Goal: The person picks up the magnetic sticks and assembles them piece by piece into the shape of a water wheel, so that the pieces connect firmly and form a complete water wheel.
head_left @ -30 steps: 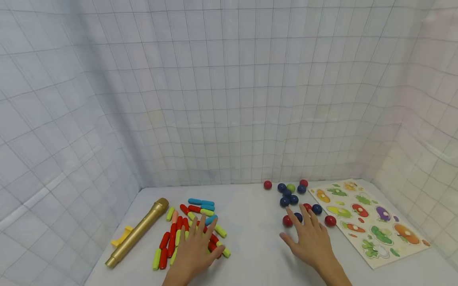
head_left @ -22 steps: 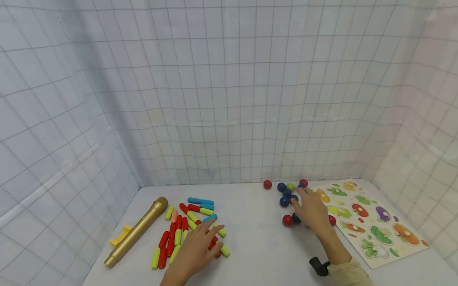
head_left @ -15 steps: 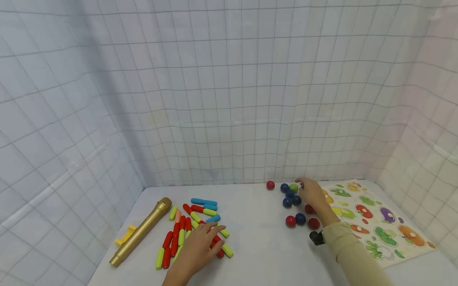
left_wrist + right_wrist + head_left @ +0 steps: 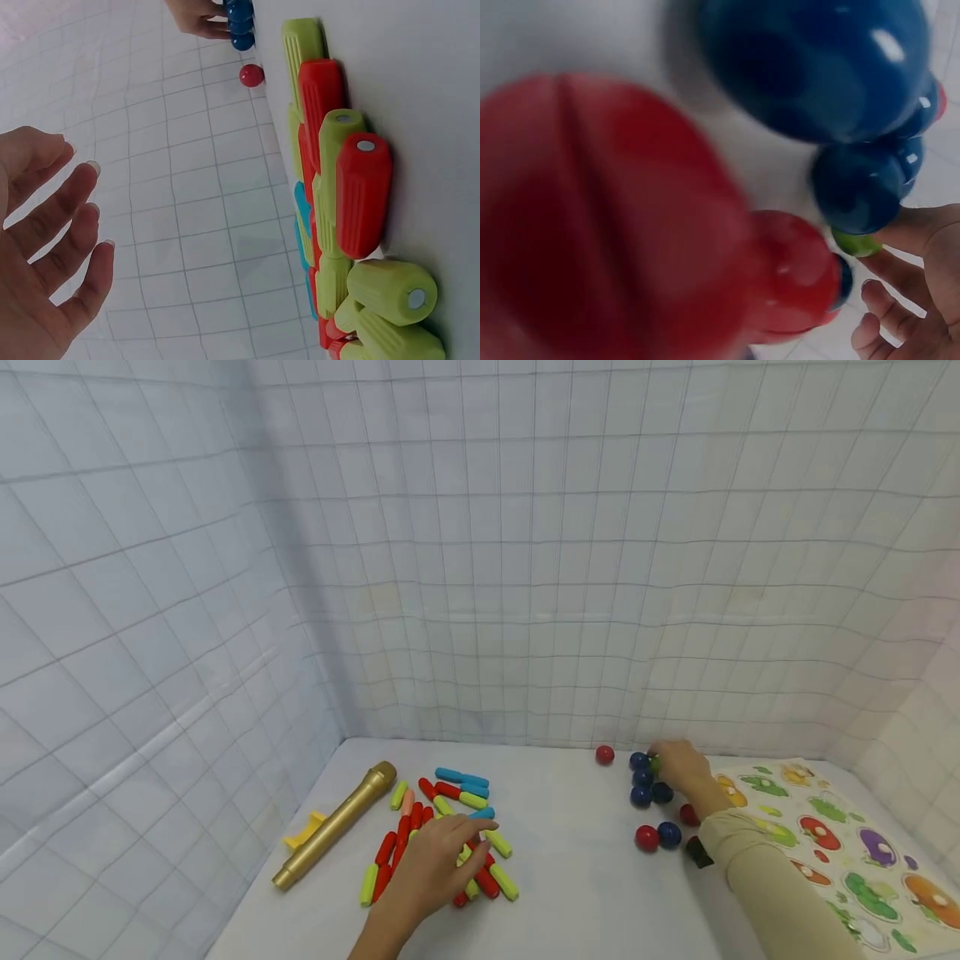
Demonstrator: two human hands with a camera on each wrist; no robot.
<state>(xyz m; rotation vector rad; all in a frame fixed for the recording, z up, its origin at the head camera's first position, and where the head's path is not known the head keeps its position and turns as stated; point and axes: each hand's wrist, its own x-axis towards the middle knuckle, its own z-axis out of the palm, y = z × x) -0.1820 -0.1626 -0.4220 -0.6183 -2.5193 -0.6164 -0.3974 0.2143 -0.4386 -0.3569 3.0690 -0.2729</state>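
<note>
at far right, r hand (image 4: 678, 766) pinches green ball (image 4: 857, 243) btwn blue balls (image 4: 642, 781) — l hand (image 4: 438, 858) slack over pegs (image 4: 480, 868).

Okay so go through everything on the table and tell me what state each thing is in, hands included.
Left hand: open, fingers over the rods.
Right hand: fingertips on the green ball, grip unclear.
Rods: lying flat in a loose pile.
Blue and red balls: loose on the table.
Gold microphone: lying on its side.
Puzzle board: flat, pieces seated.

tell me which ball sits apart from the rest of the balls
The red ball near the back wall, left of the cluster by the right hand; the others bunch together, while it lies alone.
</note>
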